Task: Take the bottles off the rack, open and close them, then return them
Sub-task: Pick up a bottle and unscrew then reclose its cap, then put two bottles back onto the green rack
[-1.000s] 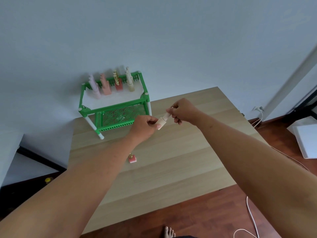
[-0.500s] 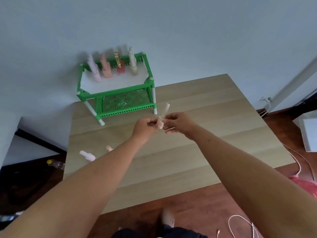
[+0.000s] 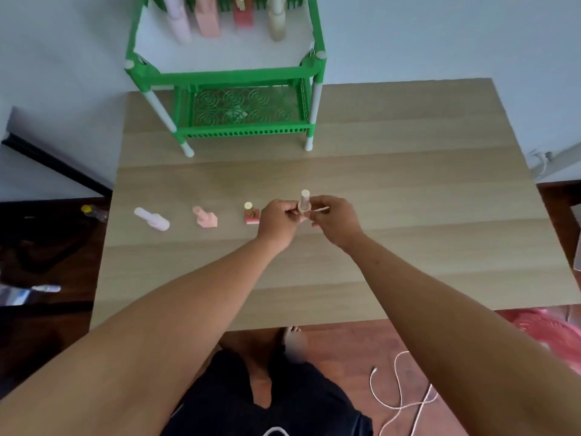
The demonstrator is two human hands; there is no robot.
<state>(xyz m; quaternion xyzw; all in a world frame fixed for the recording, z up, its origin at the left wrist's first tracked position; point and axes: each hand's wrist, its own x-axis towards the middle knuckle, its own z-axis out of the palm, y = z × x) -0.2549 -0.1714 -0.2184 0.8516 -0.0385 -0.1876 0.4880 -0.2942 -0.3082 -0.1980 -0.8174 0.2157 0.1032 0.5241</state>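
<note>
Both hands meet over the wooden table around a small beige bottle with a tall pale cap, held upright. My left hand grips its body from the left; my right hand pinches it from the right, with a thin pale strip sticking out between the fingers. Three bottles stand in a row to the left: a red one, a pink one and a pale pink one. The green rack at the back holds several more bottles on its top shelf.
The rack's lower shelf holds nothing. A wall runs behind the table. A white cable lies on the floor at the lower right, and a red basket sits past the table's right corner. My legs are below the front edge.
The view has tilted down and closer to the table. Both hands have lowered toward the tabletop with the beige bottle, which went from slanted to upright.
</note>
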